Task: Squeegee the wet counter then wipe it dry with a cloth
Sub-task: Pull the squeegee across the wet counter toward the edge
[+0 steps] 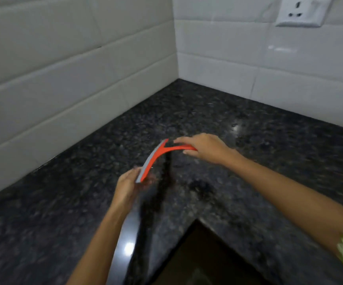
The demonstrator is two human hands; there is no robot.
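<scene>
Right hand [204, 148] fingers curl round red squeegee [156, 157] handle. Left hand [128, 187] fingers straight, touching blade's near end. Squeegee held above dark speckled counter [207, 112], in white-tiled corner [174, 48]. Wall socket [302, 11] cut off at top. Picture blurry; wetness hard to tell.

Your counter [248, 124] was dark speckled granite.
It filled the tiled corner, and a wet streak [167, 177] lay across it.

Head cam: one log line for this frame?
phase: squeegee | right hand: grips squeegee handle | left hand: at blade end | cloth: unseen | counter: glossy
</scene>
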